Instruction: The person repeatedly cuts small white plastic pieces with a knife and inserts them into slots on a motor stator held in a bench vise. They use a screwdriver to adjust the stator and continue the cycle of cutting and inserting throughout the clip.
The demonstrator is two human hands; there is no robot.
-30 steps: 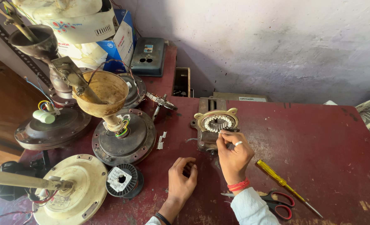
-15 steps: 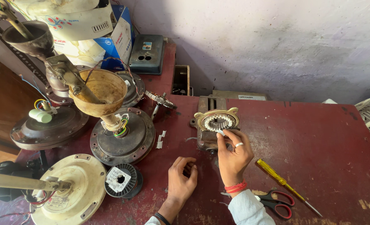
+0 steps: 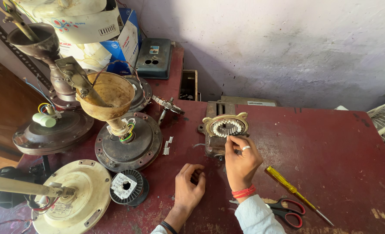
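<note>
Here: right hand (image 3: 241,162) fingers pinch one stator (image 3: 225,128); left hand (image 3: 191,187) loosely curled, empty.

Three fan motors (image 3: 128,138) (image 3: 53,131) (image 3: 73,195), one stator (image 3: 225,127), one wire spool (image 3: 126,186), one screwdriver (image 3: 293,191), one pair of scissors (image 3: 283,209), two hands (image 3: 190,187) (image 3: 242,160).

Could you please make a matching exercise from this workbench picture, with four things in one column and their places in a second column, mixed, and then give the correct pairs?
Things:
1. yellow-handled screwdriver
2. red-handled scissors
3. wire spool
4. right hand

Places:
A. on the small motor stator, fingertips at its toothed ring
B. lying on the red table, right of the right hand
C. between the cream fan motor and the left hand
D. near the table's front edge, beside the right sleeve

Pairs: 1-B, 2-D, 3-C, 4-A
</note>
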